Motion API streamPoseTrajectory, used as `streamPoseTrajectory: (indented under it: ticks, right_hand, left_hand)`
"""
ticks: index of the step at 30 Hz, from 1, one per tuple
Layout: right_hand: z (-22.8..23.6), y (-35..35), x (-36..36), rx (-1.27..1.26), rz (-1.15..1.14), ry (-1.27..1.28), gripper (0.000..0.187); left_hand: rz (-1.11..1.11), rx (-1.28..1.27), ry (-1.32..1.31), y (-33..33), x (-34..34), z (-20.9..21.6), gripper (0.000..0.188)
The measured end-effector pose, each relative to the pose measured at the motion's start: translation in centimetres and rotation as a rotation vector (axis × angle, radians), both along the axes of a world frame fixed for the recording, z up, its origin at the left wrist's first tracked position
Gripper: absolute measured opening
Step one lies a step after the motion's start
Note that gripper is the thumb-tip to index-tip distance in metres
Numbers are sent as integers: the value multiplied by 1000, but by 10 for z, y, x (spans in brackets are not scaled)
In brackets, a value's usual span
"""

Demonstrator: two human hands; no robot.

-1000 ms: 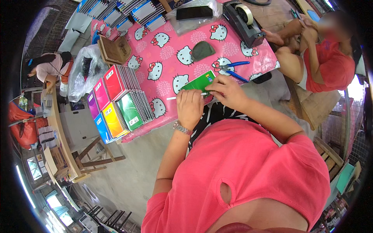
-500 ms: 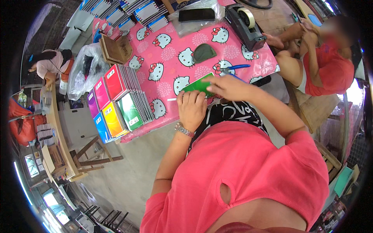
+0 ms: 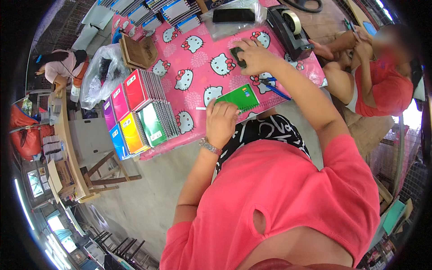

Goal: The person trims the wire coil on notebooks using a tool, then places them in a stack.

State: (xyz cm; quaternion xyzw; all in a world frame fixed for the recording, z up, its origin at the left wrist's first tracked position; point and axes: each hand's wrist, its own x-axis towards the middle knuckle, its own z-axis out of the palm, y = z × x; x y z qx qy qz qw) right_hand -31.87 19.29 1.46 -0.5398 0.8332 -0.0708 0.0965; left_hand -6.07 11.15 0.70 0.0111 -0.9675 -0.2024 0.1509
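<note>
A green spiral notebook (image 3: 243, 96) lies on the table near its front edge, its coil toward me. My left hand (image 3: 221, 120) is closed on the notebook's left end, fingers bent over the cover. My right hand (image 3: 257, 55) reaches farther up the table, closed around a dark green rounded piece (image 3: 237, 57), partly hidden by the fingers; what it is made of I cannot tell. Blue pens (image 3: 280, 92) lie right of the notebook, below my right forearm. A small white strip (image 3: 200, 108) pokes out left of my left hand.
Stacked coloured spiral notebooks (image 3: 135, 112) stand at the table's left, beside a wooden holder (image 3: 137, 50). More notebooks (image 3: 180, 13) are piled at the back. A black tape dispenser (image 3: 290, 33) and a dark phone-like slab (image 3: 233, 16) sit far right. A co-worker (image 3: 382, 87) sits at the right.
My right hand has left the green notebook, moved up and away, and taken hold of the dark green piece. My left hand stays at the notebook, whose cover is now more exposed.
</note>
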Motion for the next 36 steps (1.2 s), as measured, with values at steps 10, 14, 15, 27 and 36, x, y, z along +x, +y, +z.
streamPoseTrajectory:
  ticks: [10,14,15,27,36]
  right_hand:
    - [21,34,39,-195,324,-1207,46]
    - [16,48,55,-121,336,-707,39]
    - [10,51,54,-252,312,-1188,38]
    - [10,46,65,-168,212,-628,42]
    - [12,36,67,-307,354,-1694,37]
  left_hand:
    - [250,-4,42,-5,16,-8,33]
    - [179,12,45,0,12,-1,30]
    - [173,11,47,0,11,2,30]
    - [195,7,62,0,8,5,35]
    - [218,99,37,-2,10,3,38]
